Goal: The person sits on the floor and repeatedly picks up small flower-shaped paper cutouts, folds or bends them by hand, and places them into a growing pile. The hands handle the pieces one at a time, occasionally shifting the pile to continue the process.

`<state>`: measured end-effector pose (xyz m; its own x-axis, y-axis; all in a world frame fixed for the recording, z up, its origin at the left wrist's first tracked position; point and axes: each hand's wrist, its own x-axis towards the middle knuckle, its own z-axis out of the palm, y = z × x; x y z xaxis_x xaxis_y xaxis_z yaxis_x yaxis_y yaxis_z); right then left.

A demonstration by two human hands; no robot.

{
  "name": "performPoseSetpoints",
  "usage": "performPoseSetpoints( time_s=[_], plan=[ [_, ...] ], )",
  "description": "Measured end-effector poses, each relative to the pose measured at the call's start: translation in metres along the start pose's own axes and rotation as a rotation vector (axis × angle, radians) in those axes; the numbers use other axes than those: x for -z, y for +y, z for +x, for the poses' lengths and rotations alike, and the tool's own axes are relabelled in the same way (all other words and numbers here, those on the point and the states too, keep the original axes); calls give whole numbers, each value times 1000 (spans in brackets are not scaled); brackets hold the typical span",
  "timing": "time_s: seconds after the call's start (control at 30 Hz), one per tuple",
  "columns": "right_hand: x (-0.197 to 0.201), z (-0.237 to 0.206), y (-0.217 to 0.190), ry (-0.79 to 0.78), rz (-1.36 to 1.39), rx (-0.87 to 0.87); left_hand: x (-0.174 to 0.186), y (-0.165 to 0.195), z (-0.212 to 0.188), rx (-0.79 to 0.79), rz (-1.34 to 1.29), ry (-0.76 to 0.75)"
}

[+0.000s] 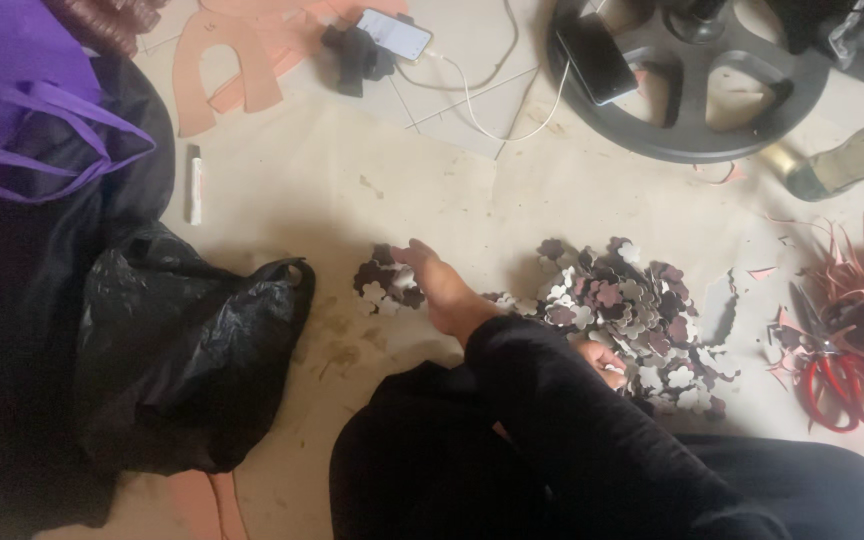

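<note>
At the far left, a purple bag (12,90) is lying over dark cloth, and a crumpled black plastic bag (182,360) is spreading below it and taking up the left edge of the floor. A small white tube (195,185) is lying upright beside them, with pink foam cutouts (232,60) above it. The beige floor sheet (352,170) between the tube and the middle is lying open, giving the widest bare room. At the top, a phone (394,33) is resting on its white cable.

In the middle, a bare foot (447,295) is pointing up and to the left, its toes touching a small heap of flower-shaped pieces (382,285). The black-trousered leg (572,420) is crossing the lower frame.

Just right of the knee, the right hand (604,360) is showing only as a sliver at the edge of the large pile of brown and white flower-shaped pieces (632,310). I cannot tell whether its fingers are clenched or loose. The left hand is staying out of sight.

Above, a black wheel-shaped disc (692,130) is carrying a dark phone (597,60). At the right edge, a bottle (852,160) is lying on its side, and red-handled scissors (832,375) are sitting among pink scrap strips (862,270).
</note>
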<state>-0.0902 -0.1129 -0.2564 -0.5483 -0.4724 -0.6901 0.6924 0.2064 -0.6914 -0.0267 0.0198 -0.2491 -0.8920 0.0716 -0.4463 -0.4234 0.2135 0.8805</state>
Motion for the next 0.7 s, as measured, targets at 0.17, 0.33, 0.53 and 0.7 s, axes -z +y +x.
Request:
performPoseSetpoints(
  time_s=[0.17,0.33,0.53,0.7],
  plan=[
    [56,-81,4,45,-394,386,-3,-13,-2,-121,-46,33],
    [184,-203,67,326,-494,808,-45,-22,-7,-179,-177,1],
    [297,-302,131,687,-500,554,-121,-13,-26,38,-960,-142],
    [342,-320,153,507,-267,458,-185,3,-52,-344,-747,-91]
  ],
)
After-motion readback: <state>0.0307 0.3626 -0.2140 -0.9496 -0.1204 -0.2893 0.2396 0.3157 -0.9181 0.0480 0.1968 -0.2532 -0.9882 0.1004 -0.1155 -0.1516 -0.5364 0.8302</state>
